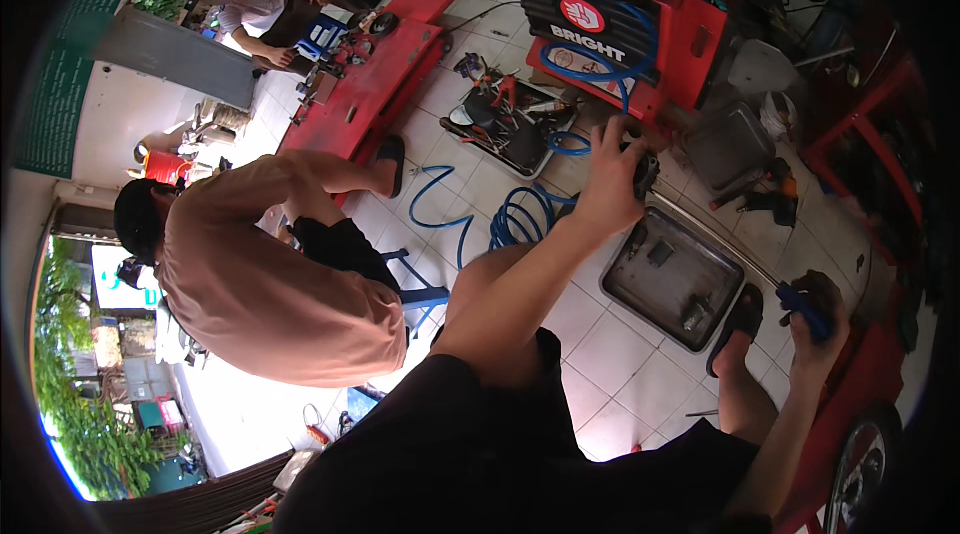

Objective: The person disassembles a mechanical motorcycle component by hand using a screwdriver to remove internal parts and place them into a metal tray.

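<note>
My left hand (612, 174) is raised over the floor, its fingers closed around a small dark metal part (648, 172). In my right hand (822, 334) is a long screwdriver (803, 311) with a blue handle. Its thin steel shaft slants up and left to the metal part; whether the tip touches it is hidden by the part and my fingers. Below the shaft, a shallow metal tray (655, 306) lies on the tiles with a few small parts in it.
Tools crowd a second tray (535, 166) farther off. A blue air hose (515, 219) coils beside it. A cordless drill (775, 194) lies near a dark empty pan (730, 146). At left, a person (270, 274) sits bent over; another works beyond the red lift (370, 69).
</note>
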